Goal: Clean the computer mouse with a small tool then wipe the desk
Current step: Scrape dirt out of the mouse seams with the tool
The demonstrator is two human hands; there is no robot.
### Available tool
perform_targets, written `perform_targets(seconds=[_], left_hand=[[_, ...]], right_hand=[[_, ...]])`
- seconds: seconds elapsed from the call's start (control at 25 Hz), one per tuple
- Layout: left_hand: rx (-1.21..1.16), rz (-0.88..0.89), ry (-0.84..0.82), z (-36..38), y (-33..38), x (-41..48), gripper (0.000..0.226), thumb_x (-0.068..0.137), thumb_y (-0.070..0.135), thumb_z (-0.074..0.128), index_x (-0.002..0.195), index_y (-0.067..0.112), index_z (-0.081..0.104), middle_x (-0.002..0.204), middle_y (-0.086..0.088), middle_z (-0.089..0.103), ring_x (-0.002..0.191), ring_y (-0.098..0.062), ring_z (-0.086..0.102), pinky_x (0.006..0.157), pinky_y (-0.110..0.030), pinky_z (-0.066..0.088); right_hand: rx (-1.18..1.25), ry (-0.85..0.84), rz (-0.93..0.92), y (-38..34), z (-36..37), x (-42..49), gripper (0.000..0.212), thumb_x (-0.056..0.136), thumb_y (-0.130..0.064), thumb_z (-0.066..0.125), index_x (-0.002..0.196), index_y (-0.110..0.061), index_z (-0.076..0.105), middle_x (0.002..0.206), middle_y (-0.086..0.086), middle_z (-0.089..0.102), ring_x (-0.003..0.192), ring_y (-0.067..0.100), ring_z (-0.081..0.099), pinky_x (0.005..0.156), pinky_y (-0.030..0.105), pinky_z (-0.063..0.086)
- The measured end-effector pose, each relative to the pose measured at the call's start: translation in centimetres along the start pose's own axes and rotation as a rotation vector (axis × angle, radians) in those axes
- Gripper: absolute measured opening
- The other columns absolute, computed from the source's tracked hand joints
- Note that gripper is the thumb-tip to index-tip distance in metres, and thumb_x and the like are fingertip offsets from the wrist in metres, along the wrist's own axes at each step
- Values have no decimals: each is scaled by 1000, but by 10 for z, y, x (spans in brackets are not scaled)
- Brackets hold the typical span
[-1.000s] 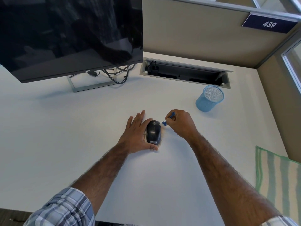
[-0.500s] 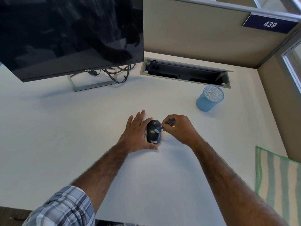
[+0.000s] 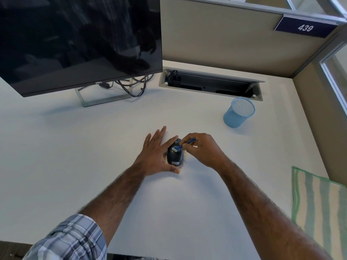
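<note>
At the centre of the frame my left hand point(image 3: 156, 153) lay flat and released on the white table point(image 3: 75, 156), cupping the black computer mouse point(image 3: 174, 155) from its left side. My right hand point(image 3: 201, 150) pinched a small blue brush point(image 3: 183, 146), its pale bristles touching the mouse's top. A striped green cloth point(image 3: 319, 209) lay at lower right.

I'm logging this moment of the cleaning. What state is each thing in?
Mouse: upright on the desk, crumbs around it.
Left hand: flat, bracing the mouse.
Right hand: pinching the brush.
Brush: bristles on the mouse.
Monitor: off.
Pen cup: upright, empty.
Cable hatch: open.
Cloth: unused, on the right.
</note>
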State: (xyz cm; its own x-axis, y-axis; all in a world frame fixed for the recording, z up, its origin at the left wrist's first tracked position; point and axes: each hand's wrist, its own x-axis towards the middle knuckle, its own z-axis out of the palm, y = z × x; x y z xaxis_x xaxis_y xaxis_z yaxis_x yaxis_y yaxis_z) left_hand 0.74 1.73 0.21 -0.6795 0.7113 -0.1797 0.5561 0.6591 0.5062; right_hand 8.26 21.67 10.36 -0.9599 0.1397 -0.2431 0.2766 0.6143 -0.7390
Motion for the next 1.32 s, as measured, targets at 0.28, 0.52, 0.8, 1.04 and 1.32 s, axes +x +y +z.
perform_targets(seconds=[0.28, 0.52, 0.8, 1.04, 1.32], left_hand=[[-14, 0, -6, -3, 3, -2, 132, 56, 95, 65, 163, 44, 7, 168, 4, -31, 156, -20, -25, 124, -45, -18], [-23, 10, 11, 0, 0, -2, 132, 54, 99, 61, 162, 46, 7, 168, 5, -30, 156, -19, -25, 125, -46, -17], [-26, 11, 24, 2, -2, 0, 133, 52, 100, 61, 161, 48, 6, 168, 7, -30, 156, -18, -25, 123, -41, -21], [-20, 2, 20, 2, -1, 0, 133, 52, 99, 62, 161, 47, 6, 168, 7, -30, 156, -18, -25, 123, -42, -20], [-31, 5, 17, 1, -1, 0, 131, 55, 98, 62, 162, 46, 9, 168, 5, -30, 156, -18, -24, 124, -43, -19]], right_hand=[[-114, -99, 16, 3, 6, -13, 11, 88, -16, 69, 96, -18, 76, 88, 3, 76, 81, 24, 69, 78, 39, 61], [-175, -141, -50, 0, 13, -21, 17, 92, -20, 64, 103, -22, 76, 96, -1, 75, 84, 16, 67, 77, 35, 58], [-142, -82, -75, 7, 12, -29, 15, 90, -19, 66, 100, -23, 77, 95, -5, 75, 84, 11, 67, 78, 29, 57], [-168, -120, -61, 11, 13, -28, 16, 90, -18, 66, 100, -24, 77, 94, -5, 75, 82, 11, 66, 73, 25, 54], [-57, -148, 67, 5, 10, -15, 7, 85, -17, 70, 87, -20, 77, 82, -1, 75, 76, 19, 69, 76, 36, 60]])
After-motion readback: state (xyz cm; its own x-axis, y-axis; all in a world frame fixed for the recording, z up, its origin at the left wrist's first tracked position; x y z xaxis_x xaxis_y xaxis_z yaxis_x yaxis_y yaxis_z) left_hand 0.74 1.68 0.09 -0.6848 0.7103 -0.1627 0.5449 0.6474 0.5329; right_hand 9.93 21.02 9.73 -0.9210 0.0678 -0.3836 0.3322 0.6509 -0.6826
